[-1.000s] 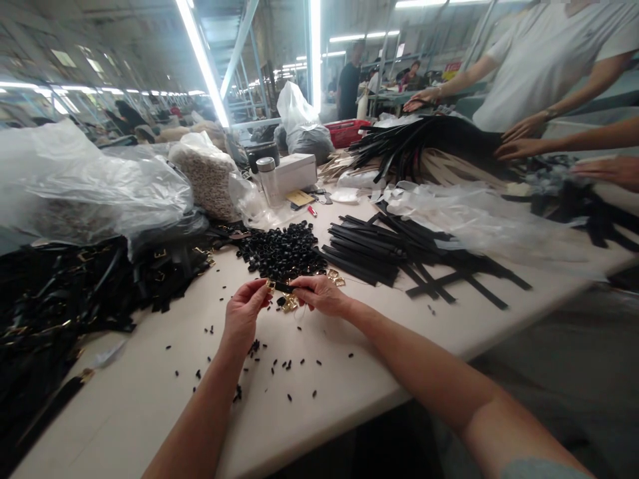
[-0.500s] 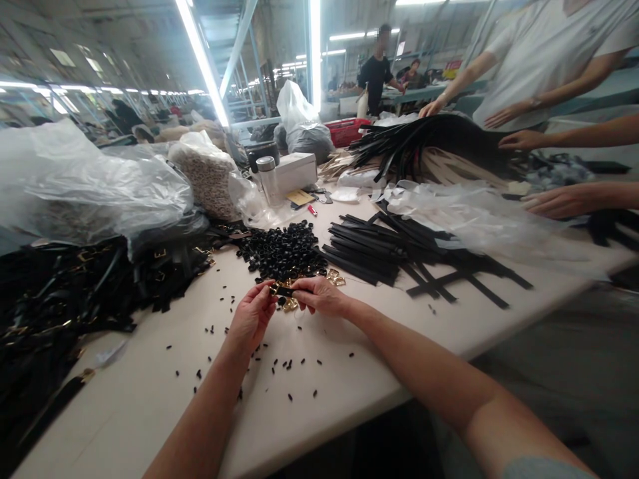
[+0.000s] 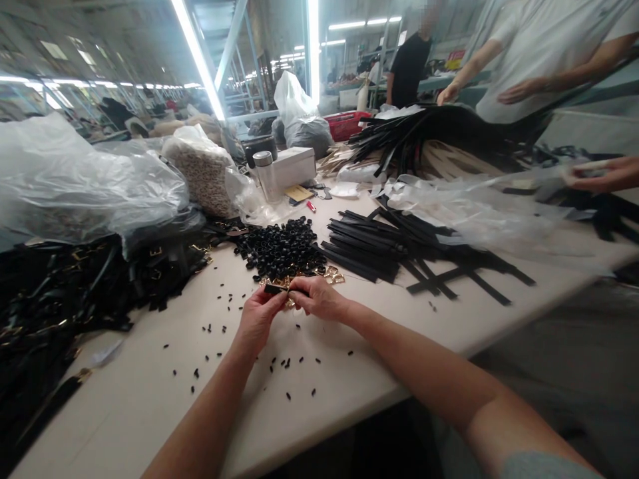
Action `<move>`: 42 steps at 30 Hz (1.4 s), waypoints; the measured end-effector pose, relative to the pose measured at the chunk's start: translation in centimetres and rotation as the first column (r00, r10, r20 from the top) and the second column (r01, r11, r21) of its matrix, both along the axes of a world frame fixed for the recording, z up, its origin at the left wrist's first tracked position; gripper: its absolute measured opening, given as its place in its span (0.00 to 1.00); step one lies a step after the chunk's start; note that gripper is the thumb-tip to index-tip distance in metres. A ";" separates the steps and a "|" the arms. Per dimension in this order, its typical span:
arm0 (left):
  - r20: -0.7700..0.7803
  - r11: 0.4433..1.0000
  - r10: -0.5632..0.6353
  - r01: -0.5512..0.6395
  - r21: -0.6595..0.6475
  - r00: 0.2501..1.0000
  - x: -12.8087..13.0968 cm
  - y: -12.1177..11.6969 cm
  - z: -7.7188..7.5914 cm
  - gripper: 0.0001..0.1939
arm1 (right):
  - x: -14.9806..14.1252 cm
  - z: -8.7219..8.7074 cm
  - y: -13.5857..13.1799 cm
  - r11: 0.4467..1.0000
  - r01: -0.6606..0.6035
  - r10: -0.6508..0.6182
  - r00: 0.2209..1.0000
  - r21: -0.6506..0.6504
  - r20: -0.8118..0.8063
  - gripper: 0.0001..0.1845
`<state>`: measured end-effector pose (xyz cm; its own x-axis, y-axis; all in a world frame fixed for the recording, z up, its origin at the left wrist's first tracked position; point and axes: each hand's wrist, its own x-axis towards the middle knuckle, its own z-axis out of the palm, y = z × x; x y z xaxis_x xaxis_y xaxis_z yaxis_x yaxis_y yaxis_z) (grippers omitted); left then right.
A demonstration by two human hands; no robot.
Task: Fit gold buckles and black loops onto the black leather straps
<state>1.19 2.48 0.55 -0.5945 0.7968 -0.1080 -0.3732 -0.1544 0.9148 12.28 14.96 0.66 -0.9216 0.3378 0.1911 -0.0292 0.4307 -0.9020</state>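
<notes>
Just in front of a heap of small black loops, my two hands meet over the table. Between the thumb and fingers of my left hand is a short black strap, its flat end poking up past the fingertips. My right hand pinches the same strap close to the left fingertips. Whether a buckle sits on the strap is hidden by the fingers. Gold buckles lie behind and beside the hands, at the heap's near edge. Small black bits are scattered on the table nearer to me.
Black straps lie to the right, partly under clear plastic. Finished-looking buckled straps pile up at left below plastic bags. A glass bottle and white box stand behind. A co-worker's hand reaches in at right.
The strap has been turned in my fingers, and its flat end now shows at the left hand. The gold piece seen there earlier is hidden. At right, co-workers' hands have shifted.
</notes>
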 end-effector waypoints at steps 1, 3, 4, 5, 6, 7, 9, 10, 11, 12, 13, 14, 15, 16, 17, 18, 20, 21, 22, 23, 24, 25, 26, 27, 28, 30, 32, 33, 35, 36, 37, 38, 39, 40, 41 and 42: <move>0.003 1.000 0.002 -0.002 -0.006 1.000 -0.1 0.0 0.0 0.15 | 0.1 0.1 0.1 1.000 -0.010 0.009 1.000 0.025 0.005 0.07; 0.028 1.000 0.023 -0.023 -0.011 0.999 -0.4 -0.1 0.0 0.15 | 0.4 0.4 0.2 0.997 -0.043 0.041 0.998 0.058 0.046 0.07; 0.049 0.999 0.044 -0.044 -0.012 0.998 -0.5 -0.1 0.0 0.15 | 0.5 0.7 0.3 0.996 -0.058 0.053 0.996 0.066 0.078 0.08; 0.073 0.998 0.069 -0.069 -0.013 0.995 -0.6 0.0 -0.1 0.15 | 0.5 0.9 0.3 0.995 -0.065 0.057 0.992 0.071 0.109 0.08; 0.100 0.996 0.092 -0.091 -0.014 0.991 -0.6 0.0 0.0 0.16 | 0.6 1.1 0.3 0.995 -0.063 0.052 0.990 0.078 0.133 0.08; 0.127 0.994 0.108 -0.107 -0.015 0.986 -0.6 0.1 0.0 0.16 | 0.6 1.3 0.2 0.995 -0.055 0.042 0.989 0.088 0.143 0.08; 0.167 0.995 0.101 -0.100 -0.014 0.981 -0.3 0.2 0.0 0.17 | 0.5 1.6 0.0 0.993 -0.033 0.018 0.991 0.116 0.129 0.08; 0.179 0.996 0.084 -0.084 -0.011 0.980 -0.1 0.3 -0.1 0.17 | 0.4 1.6 -0.1 0.991 -0.024 0.009 0.993 0.132 0.114 0.08; 0.187 0.998 0.063 -0.063 -0.007 0.980 0.1 0.4 -0.1 0.17 | 0.4 1.7 -0.2 0.989 -0.019 0.004 0.995 0.146 0.099 0.08; 0.193 0.999 0.049 -0.049 -0.004 0.980 0.2 0.4 -0.1 0.17 | 0.3 1.7 -0.3 0.987 -0.014 0.000 0.996 0.158 0.089 0.09; 0.198 0.999 0.041 -0.042 -0.002 0.979 0.3 0.5 -0.2 0.17 | 0.3 1.7 -0.4 0.985 -0.008 -0.006 0.997 0.170 0.082 0.09; 0.204 0.999 0.039 -0.040 0.000 0.978 0.4 0.5 -0.2 0.16 | 0.3 1.7 -0.4 0.983 -0.002 -0.013 0.997 0.181 0.079 0.09; 0.207 0.999 0.040 -0.041 0.001 0.978 0.5 0.5 -0.3 0.16 | 0.3 1.7 -0.4 0.982 0.005 -0.020 0.997 0.191 0.079 0.09; 0.206 0.999 0.042 -0.043 0.000 0.978 0.5 0.6 -0.3 0.16 | 0.3 1.7 -0.4 0.979 0.012 -0.029 0.996 0.201 0.079 0.09; 0.202 0.999 0.045 -0.046 -0.001 0.978 0.5 0.6 -0.4 0.16 | 0.3 1.7 -0.4 0.977 0.020 -0.037 0.996 0.212 0.080 0.09; 0.195 0.999 0.049 -0.050 -0.003 0.980 0.5 0.6 -0.4 0.16 | 0.3 1.7 -0.4 0.974 0.026 -0.045 0.996 0.225 0.078 0.09; 0.178 0.998 0.062 -0.061 -0.012 0.982 0.6 0.7 -0.5 0.16 | 0.3 1.6 -0.4 0.968 0.030 -0.050 0.996 0.250 0.075 0.09; 0.169 0.998 0.070 -0.068 -0.017 0.983 0.6 0.7 -0.5 0.17 | 0.2 1.6 -0.4 0.966 0.030 -0.050 0.996 0.258 0.073 0.09; 0.158 0.997 0.075 -0.072 -0.022 0.985 0.6 0.7 -0.5 0.17 | 0.2 1.5 -0.4 0.966 0.025 -0.045 0.997 0.258 0.070 0.09; 0.143 0.997 0.075 -0.073 -0.024 0.987 0.5 0.6 -0.5 0.17 | 0.2 1.5 -0.4 0.968 0.017 -0.035 0.997 0.249 0.067 0.09; 0.124 0.997 0.074 -0.071 -0.026 0.990 0.4 0.6 -0.5 0.17 | 0.3 1.5 -0.4 0.973 0.008 -0.023 0.998 0.229 0.063 0.09; 0.097 0.997 0.073 -0.070 -0.032 0.993 0.3 0.5 -0.5 0.17 | 0.3 1.5 -0.4 0.980 -0.002 -0.010 0.998 0.201 0.058 0.10; 0.062 0.997 0.074 -0.072 -0.041 0.995 0.1 0.4 -0.6 0.17 | 0.3 1.6 -0.5 0.986 -0.014 0.004 0.998 0.169 0.055 0.10; 0.020 0.996 0.078 -0.077 -0.054 0.997 -0.1 0.3 -0.7 0.17 | 0.4 1.6 -0.5 0.990 -0.024 0.017 0.998 0.138 0.054 0.10; -0.026 0.994 0.084 -0.086 -0.069 0.996 -0.4 0.1 -0.8 0.17 | 0.5 1.7 -0.5 0.994 -0.033 0.027 0.998 0.108 0.056 0.10; -0.111 0.991 0.089 -0.100 -0.093 0.990 -0.8 -0.1 -1.1 0.16 | 0.6 1.8 -0.4 0.997 -0.047 0.043 0.997 0.063 0.058 0.11; -0.162 0.991 0.072 -0.088 -0.096 0.984 -1.0 -0.2 -1.2 0.15 | 0.7 1.8 -0.3 0.998 -0.066 0.065 0.996 0.021 0.055 0.12; -0.172 0.993 0.059 -0.076 -0.095 0.983 -1.0 -0.2 -1.2 0.15 | 0.7 1.8 -0.2 0.997 -0.081 0.081 0.995 -0.007 0.050 0.12; -0.166 0.994 0.038 -0.054 -0.096 0.985 -0.8 -0.2 -1.1 0.15 | 0.7 1.8 -0.1 0.990 -0.117 0.120 0.992 -0.079 0.040 0.13; -0.153 0.994 0.035 -0.050 -0.096 0.988 -0.6 -0.2 -1.0 0.15 | 0.7 1.7 0.0 0.985 -0.128 0.133 0.990 -0.112 0.037 0.13; -0.136 0.994 0.035 -0.049 -0.095 0.990 -0.5 -0.1 -0.8 0.15 | 0.7 1.7 0.0 0.982 -0.132 0.139 0.989 -0.136 0.042 0.12; -0.117 0.995 0.042 -0.053 -0.088 0.992 -0.3 -0.1 -0.6 0.15 | 0.7 1.7 0.0 0.980 -0.128 0.138 0.989 -0.151 0.053 0.12; -0.094 0.995 0.052 -0.060 -0.075 0.994 -0.1 -0.1 -0.5 0.15 | 0.7 1.7 0.0 0.980 -0.122 0.134 0.988 -0.157 0.070 0.12; -0.069 0.996 0.062 -0.066 -0.057 0.996 0.0 -0.1 -0.3 0.15 | 0.7 1.7 0.0 0.981 -0.117 0.132 0.987 -0.157 0.090 0.12; -0.040 0.997 0.065 -0.067 -0.039 0.997 0.0 -0.1 -0.2 0.14 | 0.7 1.8 -0.1 0.981 -0.111 0.129 0.986 -0.157 0.109 0.12; -0.009 0.998 0.061 -0.061 -0.021 0.998 0.0 -0.1 -0.1 0.14 | 0.7 1.8 -0.1 0.981 -0.109 0.129 0.984 -0.161 0.121 0.12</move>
